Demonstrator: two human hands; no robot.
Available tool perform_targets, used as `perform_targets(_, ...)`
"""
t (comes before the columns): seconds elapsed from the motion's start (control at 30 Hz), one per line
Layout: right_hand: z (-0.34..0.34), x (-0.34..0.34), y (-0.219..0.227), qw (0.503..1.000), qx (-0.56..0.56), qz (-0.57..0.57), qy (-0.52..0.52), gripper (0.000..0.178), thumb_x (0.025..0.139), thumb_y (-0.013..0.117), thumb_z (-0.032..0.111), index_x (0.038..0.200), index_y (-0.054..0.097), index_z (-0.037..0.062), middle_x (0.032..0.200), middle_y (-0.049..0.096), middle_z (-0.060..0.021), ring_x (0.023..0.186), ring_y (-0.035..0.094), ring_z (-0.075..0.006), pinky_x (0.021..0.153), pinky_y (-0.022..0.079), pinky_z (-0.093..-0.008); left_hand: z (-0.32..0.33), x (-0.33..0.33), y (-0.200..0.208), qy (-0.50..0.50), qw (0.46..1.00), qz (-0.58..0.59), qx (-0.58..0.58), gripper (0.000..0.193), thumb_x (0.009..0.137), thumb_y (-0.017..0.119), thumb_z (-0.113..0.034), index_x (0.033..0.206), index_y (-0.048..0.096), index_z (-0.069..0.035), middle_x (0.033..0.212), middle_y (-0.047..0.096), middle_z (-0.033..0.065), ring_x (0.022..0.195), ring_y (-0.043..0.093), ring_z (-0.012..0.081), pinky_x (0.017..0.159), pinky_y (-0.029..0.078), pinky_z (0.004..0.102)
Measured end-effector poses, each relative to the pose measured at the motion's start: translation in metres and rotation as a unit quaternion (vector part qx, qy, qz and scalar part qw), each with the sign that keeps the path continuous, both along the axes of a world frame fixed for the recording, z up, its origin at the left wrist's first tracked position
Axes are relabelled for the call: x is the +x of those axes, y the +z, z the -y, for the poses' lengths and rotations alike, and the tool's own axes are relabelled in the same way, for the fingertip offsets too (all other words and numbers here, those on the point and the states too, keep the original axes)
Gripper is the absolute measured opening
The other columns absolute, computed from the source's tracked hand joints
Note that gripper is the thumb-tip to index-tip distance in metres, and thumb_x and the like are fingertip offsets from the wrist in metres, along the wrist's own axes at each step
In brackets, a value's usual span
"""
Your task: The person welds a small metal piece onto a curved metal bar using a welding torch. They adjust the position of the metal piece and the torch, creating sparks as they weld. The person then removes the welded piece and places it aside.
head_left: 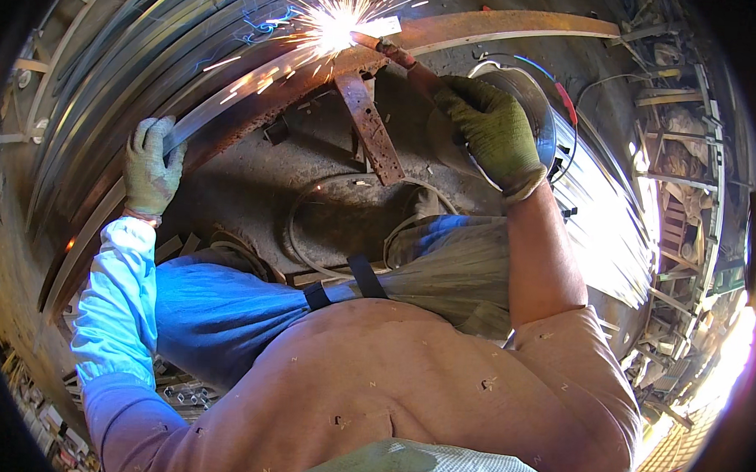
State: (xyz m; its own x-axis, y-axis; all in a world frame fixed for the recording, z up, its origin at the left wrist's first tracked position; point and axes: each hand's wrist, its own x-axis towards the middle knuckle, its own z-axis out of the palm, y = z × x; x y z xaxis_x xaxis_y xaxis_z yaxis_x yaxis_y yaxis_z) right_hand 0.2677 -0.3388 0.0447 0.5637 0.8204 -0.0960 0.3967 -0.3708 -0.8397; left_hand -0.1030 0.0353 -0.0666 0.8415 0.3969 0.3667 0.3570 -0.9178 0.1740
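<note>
My left hand point(151, 171), in a grey-green work glove, is closed around the lower end of a light flat metal bar point(224, 98). The bar lies along a rusty steel beam point(505, 24) and runs up to a burst of white light and flying sparks. My right hand point(494, 136), gloved too, grips a welding torch point(415, 71) whose tip points left into that glare. Where tip and metal meet is hidden by the brightness. From the beam, a rusty perforated steel strip point(370, 130) juts down toward me.
Long metal strips point(88, 114) lie side by side at the left. A round metal drum or bucket point(536, 104) stands behind my right hand. A hose or cable point(294, 224) loops on the floor before my knees. Metal racks point(692, 182) line the far right.
</note>
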Motion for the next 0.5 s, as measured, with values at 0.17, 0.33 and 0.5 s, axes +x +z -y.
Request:
perform_targets(0.17, 0.002, 0.0, 0.0, 0.997, -0.056, -0.001, -0.053, 0.037, 0.108, 0.073, 0.032, 0.134, 0.078, 0.0065, 0.118, 0.083, -0.016, 0.106, 0.078, -0.0268, 0.093, 0.058, -0.0364, 0.002, 0.0, -0.001, 0.016, 1.0, -0.008, 0.015, 0.05, 0.091, 0.083, -0.013, 0.139, 0.068, -0.01, 0.136, 0.065, 0.0154, 0.123, 0.064, 0.0439, 0.105, 0.054, 0.0539)
perform_targets(0.33, 0.0, 0.003, -0.005, 0.998, -0.042, 0.039, -0.023, 0.035, 0.107, 0.074, 0.029, 0.133, 0.079, 0.0073, 0.119, 0.083, -0.016, 0.108, 0.078, -0.0274, 0.097, 0.058, -0.0368, 0.001, -0.002, -0.001, 0.007, 1.0, -0.015, 0.022, 0.05, 0.091, 0.084, -0.011, 0.138, 0.068, -0.009, 0.133, 0.065, 0.0135, 0.122, 0.065, 0.0406, 0.103, 0.056, 0.0516)
perform_targets(0.5, -0.005, -0.001, 0.004, 0.996, -0.065, -0.009, -0.061, 0.033, 0.107, 0.073, 0.026, 0.133, 0.079, 0.0063, 0.12, 0.083, -0.0154, 0.109, 0.078, -0.0267, 0.098, 0.058, -0.0365, 0.0, -0.001, -0.001, 0.006, 0.999, -0.014, 0.03, 0.051, 0.09, 0.084, -0.011, 0.138, 0.067, -0.01, 0.131, 0.066, 0.0133, 0.119, 0.067, 0.0408, 0.102, 0.057, 0.0515)
